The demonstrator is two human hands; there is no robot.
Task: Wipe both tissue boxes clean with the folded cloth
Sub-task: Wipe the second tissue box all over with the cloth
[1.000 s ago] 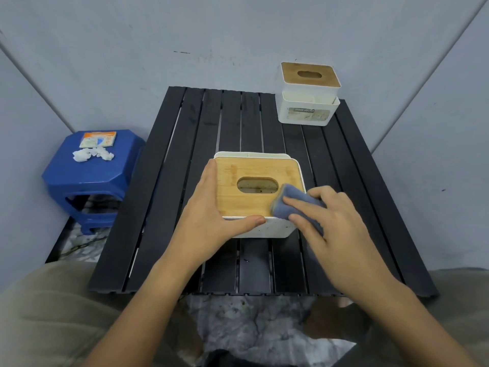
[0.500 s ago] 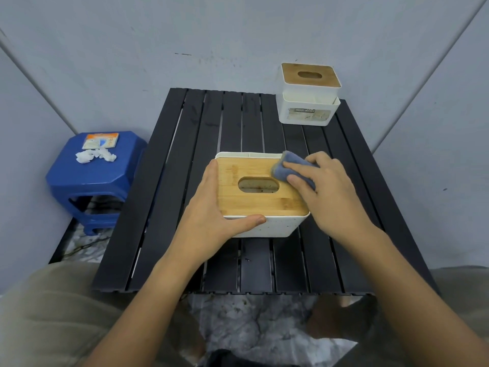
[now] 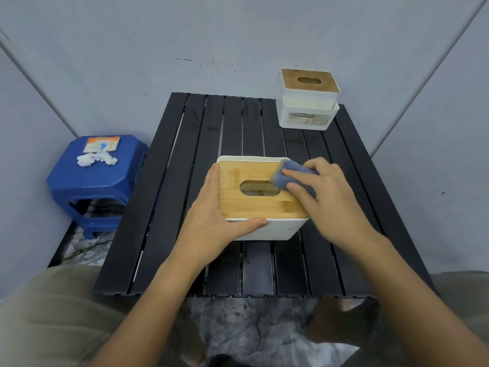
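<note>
Two tissue boxes are sitting on the black slatted table (image 3: 169, 207): the near tissue box (image 3: 264, 207), white with a wooden lid, is lying at the table's middle, and the far tissue box (image 3: 308, 102) is standing at the far right corner, well apart from both hands. The left hand (image 3: 211, 221) is bracing the near box, its fingers lying straight along the left side and the thumb pressing flat on the front rim, nothing curled round it. The right hand (image 3: 328, 197) is pressing the folded cloth (image 3: 288, 176), a blue-grey pad, under flattened fingers onto the lid's far right corner, just beside the oval opening. The box is probably light and stiff with smooth plastic walls, so it is likely to slide under a firm wipe unless it is steadied at its sides as here; the lid may merely be resting in place, so lifting by it looks unwise. The cloth is soft and is best kept flat under the fingertips. A blue stool (image 3: 98, 181) is standing left of the table.
</note>
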